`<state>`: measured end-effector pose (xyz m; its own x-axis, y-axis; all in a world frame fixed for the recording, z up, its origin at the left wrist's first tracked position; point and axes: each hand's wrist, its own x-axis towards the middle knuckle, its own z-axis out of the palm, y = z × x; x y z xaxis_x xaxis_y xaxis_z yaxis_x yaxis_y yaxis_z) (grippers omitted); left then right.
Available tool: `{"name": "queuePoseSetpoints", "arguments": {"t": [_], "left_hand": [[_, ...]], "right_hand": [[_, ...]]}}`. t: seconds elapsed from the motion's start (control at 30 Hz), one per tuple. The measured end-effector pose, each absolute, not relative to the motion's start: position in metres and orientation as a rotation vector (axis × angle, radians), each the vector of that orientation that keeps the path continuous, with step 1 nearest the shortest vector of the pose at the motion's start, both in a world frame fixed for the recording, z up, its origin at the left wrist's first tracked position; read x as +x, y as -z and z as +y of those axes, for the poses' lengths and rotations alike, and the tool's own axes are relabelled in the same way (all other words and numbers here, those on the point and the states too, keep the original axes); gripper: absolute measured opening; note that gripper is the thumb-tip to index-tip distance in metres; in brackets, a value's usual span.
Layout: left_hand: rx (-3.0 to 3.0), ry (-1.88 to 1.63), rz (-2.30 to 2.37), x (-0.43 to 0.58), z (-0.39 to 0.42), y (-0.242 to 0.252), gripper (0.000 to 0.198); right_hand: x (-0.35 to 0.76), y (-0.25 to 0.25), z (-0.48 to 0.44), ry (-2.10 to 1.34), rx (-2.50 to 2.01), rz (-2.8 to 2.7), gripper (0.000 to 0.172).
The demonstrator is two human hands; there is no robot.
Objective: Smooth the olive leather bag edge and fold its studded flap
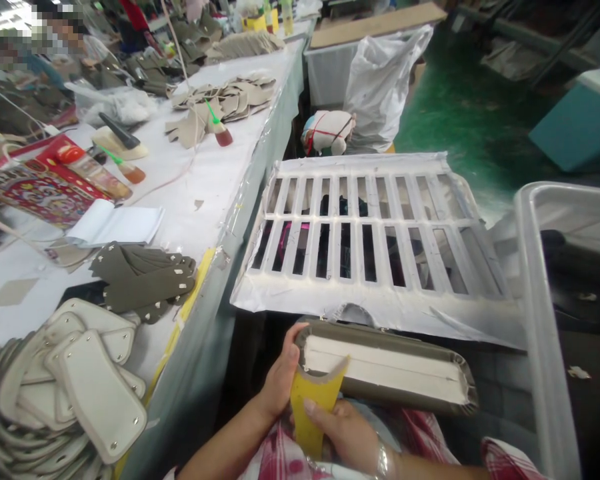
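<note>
Below the white slatted rack, the left hand is gripping the end of a long grey-edged panel while the right hand is pinching a yellow strip against it.

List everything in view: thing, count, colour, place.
strap: one, olive with white inside, held over the lap
tab: one, yellow, curled against the strap's near end
grate: one, white, beside the table
table: one, white top, left
padded pieces: a pile, cream, near left table corner
olive pieces: a stack, olive, table edge
glue bottles: several, orange-brown with green tips, on the table
bag: one, white plastic, on the floor
bin: one, grey, right
left hand: holds the strap's end
right hand: holds the tab
</note>
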<state>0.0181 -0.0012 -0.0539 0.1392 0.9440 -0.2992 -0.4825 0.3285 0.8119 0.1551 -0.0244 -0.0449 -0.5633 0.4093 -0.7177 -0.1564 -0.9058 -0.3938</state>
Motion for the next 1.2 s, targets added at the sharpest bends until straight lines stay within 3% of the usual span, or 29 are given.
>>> {"name": "queuePoseSetpoints", "arguments": {"t": [0.2, 0.5, 0.93, 1.2], "left_hand": [[0.606, -1.123, 0.944, 0.01, -0.008, 0.057, 0.039], [0.704, -0.984, 0.845, -0.007, 0.001, 0.054, 0.04], [0.749, -1.013, 1.018, 0.009, 0.006, 0.04, 0.036], [0.816, -1.064, 1.102, 0.007, -0.003, 0.049, 0.039]], "right_hand": [[0.139, 0.048, -0.03, -2.549, -1.227, -0.367, 0.054], [0.119, 0.044, -0.035, -2.521, -1.226, -0.368, 0.067], [0.139, 0.048, -0.031, -2.44, -1.073, -0.313, 0.039], [0.139, 0.049, -0.033, -2.366, -1.172, -0.408, 0.04]]}}
